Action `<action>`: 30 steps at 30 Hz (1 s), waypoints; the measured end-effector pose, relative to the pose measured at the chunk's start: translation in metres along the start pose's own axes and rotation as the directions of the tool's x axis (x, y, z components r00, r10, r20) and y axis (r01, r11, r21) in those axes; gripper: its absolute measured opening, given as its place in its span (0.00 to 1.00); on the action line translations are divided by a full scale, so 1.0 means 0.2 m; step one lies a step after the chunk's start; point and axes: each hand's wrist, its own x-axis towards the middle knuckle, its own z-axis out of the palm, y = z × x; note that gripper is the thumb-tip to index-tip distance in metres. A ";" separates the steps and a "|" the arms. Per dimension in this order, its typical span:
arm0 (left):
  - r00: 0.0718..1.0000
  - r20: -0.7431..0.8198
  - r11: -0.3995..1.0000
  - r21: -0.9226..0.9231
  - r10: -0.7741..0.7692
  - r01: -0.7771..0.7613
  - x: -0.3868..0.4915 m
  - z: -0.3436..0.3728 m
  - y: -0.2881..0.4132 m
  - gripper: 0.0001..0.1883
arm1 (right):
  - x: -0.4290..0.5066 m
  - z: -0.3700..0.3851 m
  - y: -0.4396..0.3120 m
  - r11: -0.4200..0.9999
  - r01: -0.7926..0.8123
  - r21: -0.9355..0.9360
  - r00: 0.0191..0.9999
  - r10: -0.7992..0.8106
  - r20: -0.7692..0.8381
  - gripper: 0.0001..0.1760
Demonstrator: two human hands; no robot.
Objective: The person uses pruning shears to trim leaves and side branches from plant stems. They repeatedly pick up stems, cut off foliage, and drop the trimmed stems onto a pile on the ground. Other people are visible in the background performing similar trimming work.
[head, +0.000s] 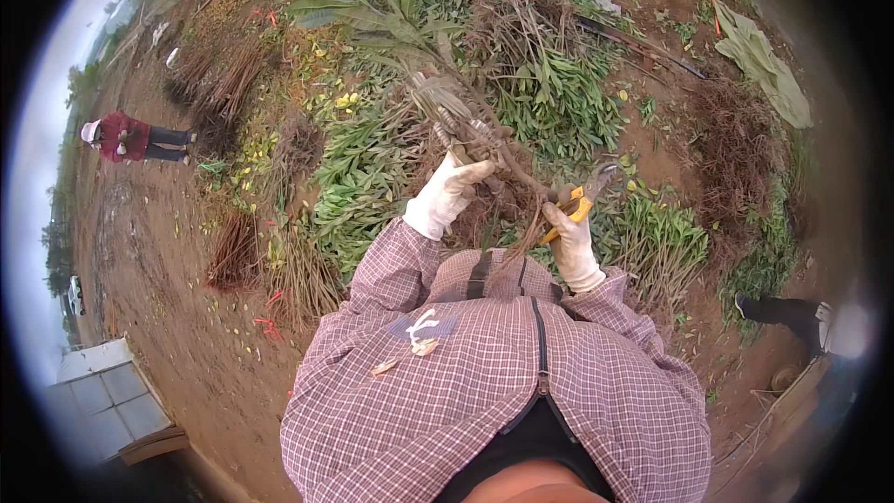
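My left hand (450, 194), in a white work glove, grips a small bunch of stems with pale wrapped sections (450, 108). Across it runs a leafy sapling (513, 166), its broad green leaves pointing up and left and its thin roots hanging in front of my jacket. My right hand (574, 248), also gloved and soiled at the fingertips, holds yellow-handled pruning shears (578, 206) beside the sapling's root end. The shears' metal blades point up and right. Whether the right fingers also pinch the sapling is hard to tell.
Heaps of leafy plants (363, 181) and bundles of bare-root saplings (234, 248) lie on brown soil. Reddish root masses (733, 154) are at right, near a pale green cloth (765, 63). A person in a red top (126, 136) stands left; another person's dark-clothed leg (782, 314) shows right.
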 end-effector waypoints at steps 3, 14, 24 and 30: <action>0.991 -0.001 0.990 0.046 -0.131 0.131 0.04 0.08 0.02 0.38 | -0.04 -0.06 0.08 0.938 -0.229 0.261 0.970 0.243 -0.022 0.18; 0.970 0.004 0.959 0.150 -0.244 0.240 0.02 0.24 -0.01 0.33 | -0.04 -0.21 -0.18 0.773 -0.151 -0.616 0.987 0.149 -0.056 0.23; 0.975 -0.140 0.929 0.306 -0.174 0.210 0.01 0.30 -0.15 0.19 | 0.00 -0.05 -0.38 -0.110 0.305 -0.946 0.901 -0.287 0.324 0.37; 0.975 -0.221 0.820 0.556 -0.014 0.138 0.00 0.37 -0.22 0.18 | 0.05 -0.11 -0.33 -0.044 0.344 -0.938 0.920 -0.185 0.346 0.35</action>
